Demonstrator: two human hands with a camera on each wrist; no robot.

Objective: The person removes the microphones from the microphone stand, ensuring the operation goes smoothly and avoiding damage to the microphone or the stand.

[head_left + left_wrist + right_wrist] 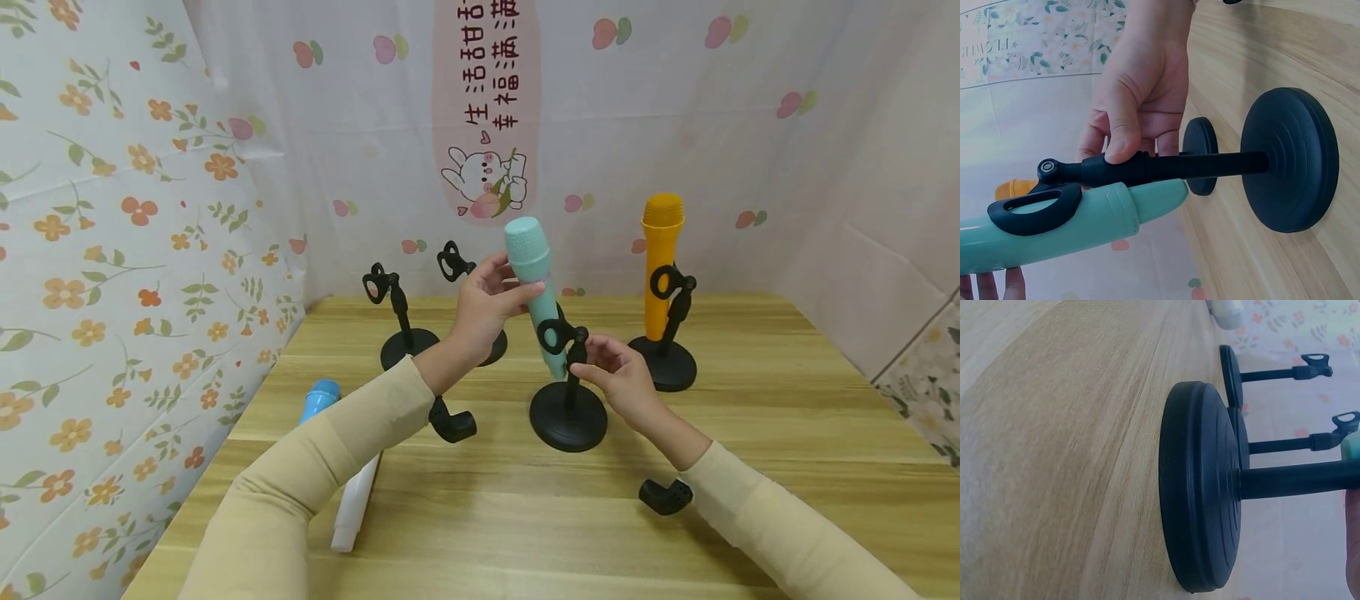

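My left hand (483,312) holds a teal microphone (528,250) around its upper body, tilted with its textured head up. The lower part of the microphone passes through the ring clip (553,335) of a black stand (567,417). With thumb and fingers, my right hand (618,379) grips this stand's pole just below the clip. The left wrist view shows the teal body (1094,215) lying in the clip (1035,212), its narrow tail beside the pole (1207,165). In the right wrist view the round base (1200,487) rests on the table.
An orange microphone (663,242) stands in another black stand (663,367) at the right. Two stands with bare clips (408,343) stand back left. A blue microphone head (322,392) and a white handle (354,504) lie partly under my left sleeve. Black angled pieces (455,425) show beside both forearms.
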